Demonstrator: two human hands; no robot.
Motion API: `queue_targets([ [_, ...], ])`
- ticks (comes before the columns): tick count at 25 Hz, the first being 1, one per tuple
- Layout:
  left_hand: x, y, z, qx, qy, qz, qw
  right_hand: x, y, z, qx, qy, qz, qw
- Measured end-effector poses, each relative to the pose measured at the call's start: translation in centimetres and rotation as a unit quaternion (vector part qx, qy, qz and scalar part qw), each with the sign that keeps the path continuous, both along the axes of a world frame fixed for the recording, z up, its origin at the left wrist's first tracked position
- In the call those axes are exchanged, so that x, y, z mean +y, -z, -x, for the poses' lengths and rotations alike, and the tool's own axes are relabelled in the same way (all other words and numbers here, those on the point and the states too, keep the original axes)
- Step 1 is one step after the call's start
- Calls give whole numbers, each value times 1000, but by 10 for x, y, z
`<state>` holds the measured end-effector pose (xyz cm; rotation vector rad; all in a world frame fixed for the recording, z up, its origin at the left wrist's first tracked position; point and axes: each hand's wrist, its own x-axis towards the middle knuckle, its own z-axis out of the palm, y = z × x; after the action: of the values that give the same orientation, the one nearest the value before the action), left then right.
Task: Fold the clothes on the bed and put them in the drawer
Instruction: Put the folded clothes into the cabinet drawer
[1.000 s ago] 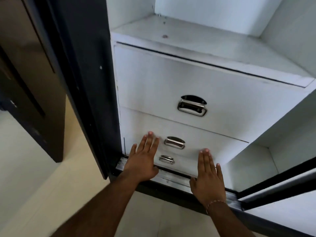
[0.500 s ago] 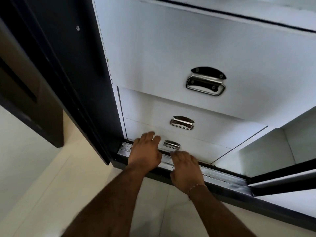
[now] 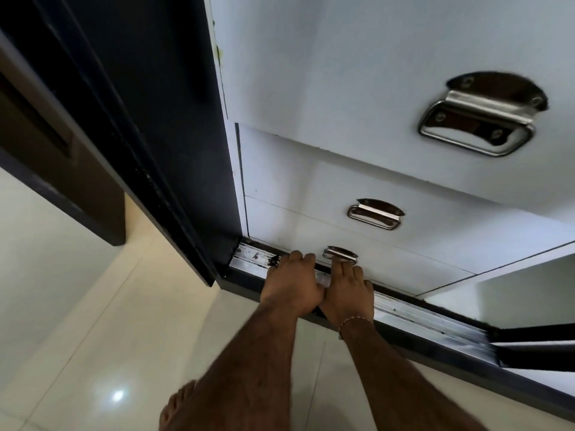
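Low against the bottom drawer [image 3: 389, 269], the right hand [image 3: 348, 293] reaches fingers onto its steel handle [image 3: 339, 254], grip unclear, while the left hand [image 3: 292, 286], fingers curled, rests just beside; the rigid drawer probably slides stiffly, so pull by the handle.

A: Where do the drawers sit?
B: Stacked. Top drawer [image 3: 373, 73] at 12 o'clock, middle drawer [image 3: 311, 194] under it, bottom drawer [image 3: 389, 269] lowest.
A: And the hands?
B: Side by side at the bottom drawer; right hand [image 3: 347, 290] touches its handle [image 3: 339, 254], left hand [image 3: 292, 283] at its 9 o'clock over the rail [image 3: 435, 318]. Foot [image 3: 177, 409] at 7 o'clock on the floor [image 3: 93, 306].
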<state>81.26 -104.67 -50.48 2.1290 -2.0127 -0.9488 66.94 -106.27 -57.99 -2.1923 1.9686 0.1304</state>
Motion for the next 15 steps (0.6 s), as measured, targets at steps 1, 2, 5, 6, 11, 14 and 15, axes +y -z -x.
queue_targets([
  [1, 0, 0, -1, -4, 2, 1, 1000, 0, 0, -2, 16, 6, 4, 1000],
  [2, 0, -1, -2, -9, 7, 3, 1000, -3, -2, -5, 31, 10, 10, 999],
  [5, 0, -5, -2, -27, 16, 27, 999, -9, -16, -12, 71, 6, 26, 997],
  [6, 1, -7, -1, -32, 18, 41, 998, -9, -20, -13, 66, 8, 30, 997],
  [11, 0, -24, 8, -66, 57, 93, 992, -12, -35, -11, 20, -4, -26, 999],
  [14, 2, -41, 6, -93, 108, 118, 983, -7, -36, -9, 68, -31, -71, 995],
  [15, 3, -49, 4, -95, 115, 140, 979, -4, -38, -9, 63, -23, -83, 994],
])
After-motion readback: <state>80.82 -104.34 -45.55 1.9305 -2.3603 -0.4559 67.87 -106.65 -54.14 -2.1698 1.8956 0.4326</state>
